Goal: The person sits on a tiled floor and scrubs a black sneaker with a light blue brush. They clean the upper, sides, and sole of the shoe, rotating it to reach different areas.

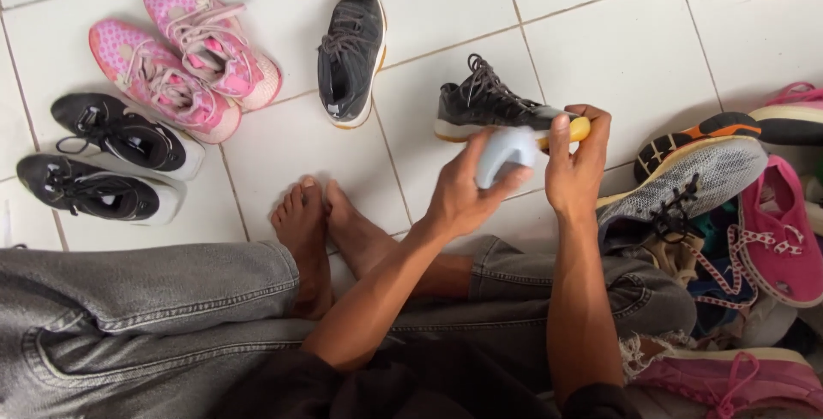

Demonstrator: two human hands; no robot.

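A person sits cross-legged in grey jeans on a white tiled floor [283, 140], bare feet tucked in front. The right hand [576, 162] is closed around the toe end of a black low-top sneaker with black laces and a yellowish sole [489, 110], fingers curled over the tip and thumb on the near side, holding it on its side just above the floor. The left hand [463, 192] grips a pale blue, rounded plastic object [507, 153], probably a small brush or sponge applicator, though the view does not show its working face; it is pressed against the sneaker's toe, right beside the right thumb.

Its apparent mate, a second black sneaker with a white and tan sole [351, 50], lies apart on the floor to the upper left. Farther left sit a pair of pink patterned sneakers with pale pink laces [184, 59] and, below them, a pair of black sneakers with white soles [107, 162], each pair side by side. To the right a heap of footwear crowds the person's knee: a grey mesh running shoe with a black and orange heel [699, 179] on top, and a magenta slip-on shoe with a white dotted lace [776, 230] beside it.
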